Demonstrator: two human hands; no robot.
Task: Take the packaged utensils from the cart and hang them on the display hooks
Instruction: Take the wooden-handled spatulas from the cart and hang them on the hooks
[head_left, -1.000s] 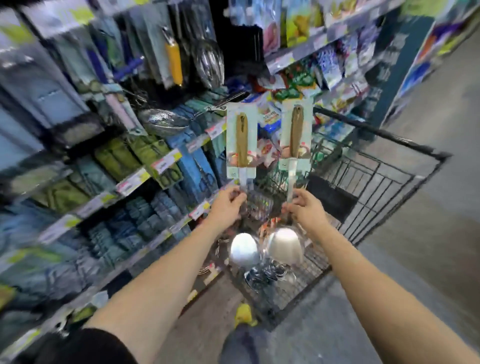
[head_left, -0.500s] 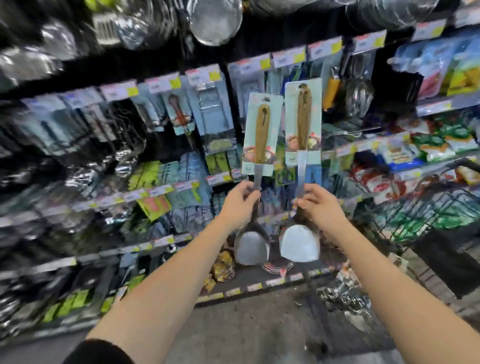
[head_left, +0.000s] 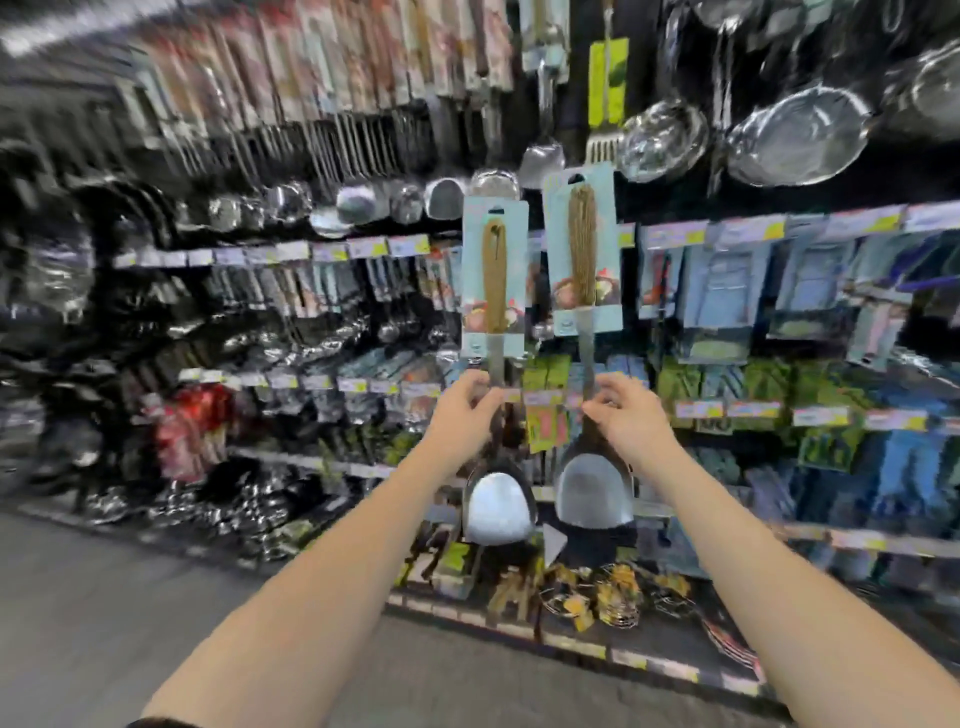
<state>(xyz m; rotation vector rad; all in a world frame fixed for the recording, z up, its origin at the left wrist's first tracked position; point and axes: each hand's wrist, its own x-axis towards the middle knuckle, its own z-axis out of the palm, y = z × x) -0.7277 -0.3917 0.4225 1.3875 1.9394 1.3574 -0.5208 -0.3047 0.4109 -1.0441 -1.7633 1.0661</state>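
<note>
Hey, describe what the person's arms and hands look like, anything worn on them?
Both forearms are bare. The left hand and right hand wear no gloves, and no rings or watch show. A black sleeve edge shows on the left arm at the picture's bottom.

— What lines the far wall of this shop aisle?
— Steel strainers (head_left: 800, 137) hang top right, beside a lime-green card (head_left: 608, 83). Price labels (head_left: 675, 236) run along the shelf edge below them.
— And lower down?
— Green packets (head_left: 769, 379) at right and red packets (head_left: 192, 415) at left, both blurred. Wire holders (head_left: 613, 597) sit on the bottom shelf, just above the grey floor (head_left: 104, 597).
</note>
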